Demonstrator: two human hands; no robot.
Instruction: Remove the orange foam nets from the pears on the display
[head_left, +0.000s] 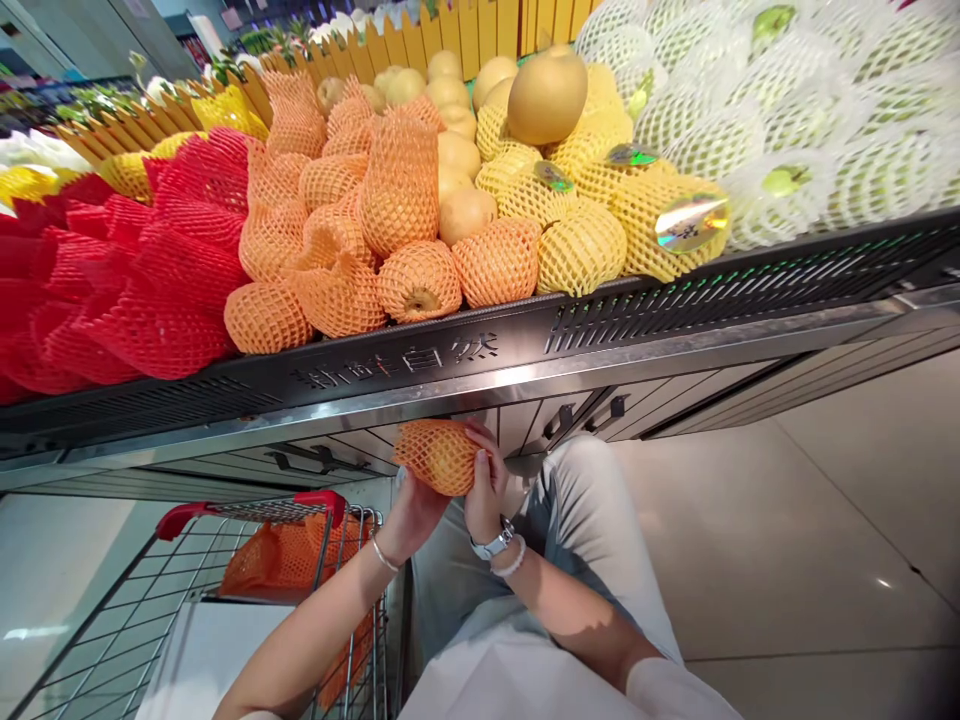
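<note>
Both my hands are wrapped round a pear in an orange foam net (439,458), held low in front of the display's metal edge. My left hand (418,512) supports it from the left and below, some fingers hidden behind the fruit. On the right side, my right hand (486,480) grips it with the thumb along the net. Above them on the stand lie several netted pears (420,282) in orange foam and bare round pears (547,95). A shopping cart (251,510) to my left holds orange foam nets (281,555).
Red-netted fruit (165,310) lies at the left of the stand, yellow-netted pears (581,248) right of centre, white-netted fruit (787,185) far right. A black slatted rim (720,280) fronts the display. Cabinet doors with handles (559,420) are below. A white box (217,640) sits in the cart.
</note>
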